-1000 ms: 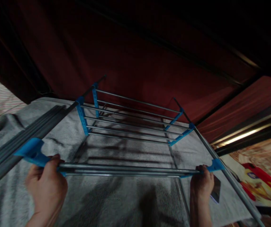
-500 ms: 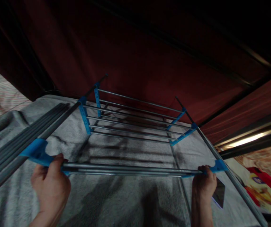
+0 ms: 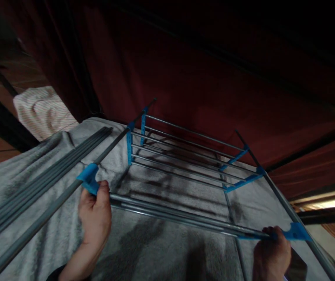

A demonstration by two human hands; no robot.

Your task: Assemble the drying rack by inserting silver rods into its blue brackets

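In the head view, the blue-and-metal rack [image 3: 179,161] and both hands sit farther right in the picture than half a second ago. The left hand's [image 3: 95,212] grip is closed around the left blue bracket [image 3: 89,178] (thumb on top), the right hand's [image 3: 273,249] around the right blue bracket [image 3: 298,232]. Rods [image 3: 173,214] span between them. The rack is over a grey blanket [image 3: 144,253], loose tubes [image 3: 55,171] lying to its left.

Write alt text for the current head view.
A person's left hand and right hand grip the blue end brackets of a tube shelf spanning a metal rack. Grey tubes lie at left on a grey blanket; dark red fabric hangs behind.
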